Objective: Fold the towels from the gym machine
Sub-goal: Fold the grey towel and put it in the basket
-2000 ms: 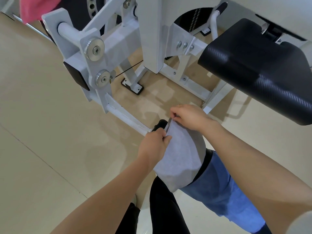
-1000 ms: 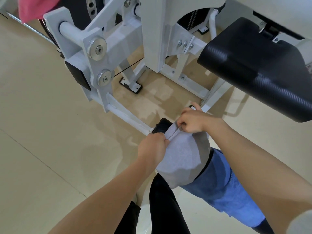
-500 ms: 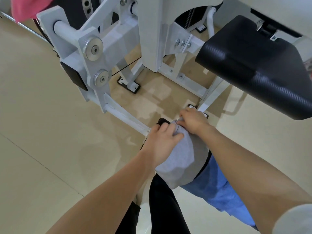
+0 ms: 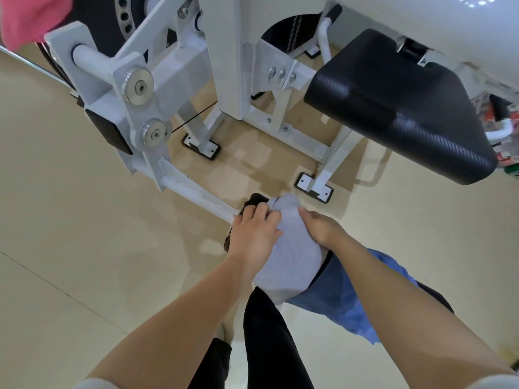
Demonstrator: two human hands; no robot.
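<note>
A folded grey towel (image 4: 289, 256) lies draped over the black padded roller (image 4: 254, 199) of the white gym machine (image 4: 224, 66), low in the middle of the view. My left hand (image 4: 254, 234) rests flat on the towel's left side with its fingers spread toward the far end. My right hand (image 4: 320, 227) grips the towel's right edge, fingers curled under the cloth. A blue towel (image 4: 348, 290) lies over the same roller just behind the grey one, partly under my right forearm. A pink towel (image 4: 28, 18) hangs on the machine at the top left corner.
The machine's black seat pad (image 4: 398, 105) juts out at the upper right. Its white lever arm (image 4: 196, 192) runs down to the roller. Base feet (image 4: 314, 189) stand on the beige floor (image 4: 70, 234). My black-clad legs (image 4: 269, 343) are below the towels.
Both hands pinched the grey towel's far corners together at first. My left hand has since flattened onto the towel, and my right hand has slid down to its right edge.
</note>
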